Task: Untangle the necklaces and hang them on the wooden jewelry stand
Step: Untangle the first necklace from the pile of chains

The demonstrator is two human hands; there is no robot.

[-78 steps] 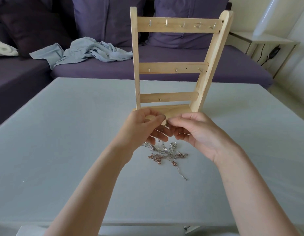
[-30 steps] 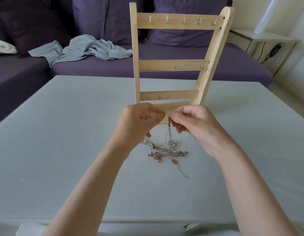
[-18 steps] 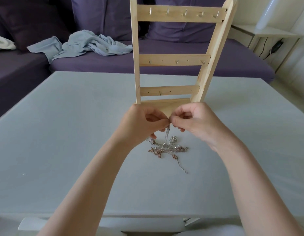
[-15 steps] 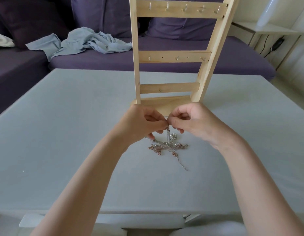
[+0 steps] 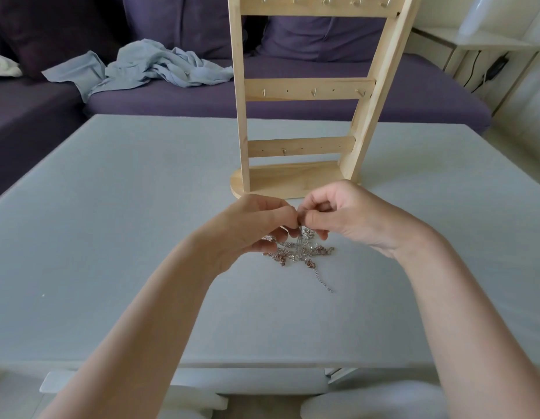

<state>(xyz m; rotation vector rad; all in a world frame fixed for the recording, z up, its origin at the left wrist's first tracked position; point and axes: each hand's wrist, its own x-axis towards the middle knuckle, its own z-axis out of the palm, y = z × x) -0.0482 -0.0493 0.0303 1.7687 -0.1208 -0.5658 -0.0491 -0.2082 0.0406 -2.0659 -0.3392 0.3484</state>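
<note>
The tangled necklaces (image 5: pixel 299 252) lie mid-frame on the grey table (image 5: pixel 111 207), just below the wooden jewelry stand (image 5: pixel 308 89), whose hooks are bare. The left hand (image 5: pixel 256 228) and right hand (image 5: pixel 347 216) have dropped closer to the heap; both pinch one lifted strand, so untangling has barely begun. No readable writing anywhere.

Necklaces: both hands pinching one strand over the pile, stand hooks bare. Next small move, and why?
Probably ease the hands apart to tease the strand free. Left hand and right hand pinch it together, while the necklaces are knotted on the table; the stand holds nothing.
</note>
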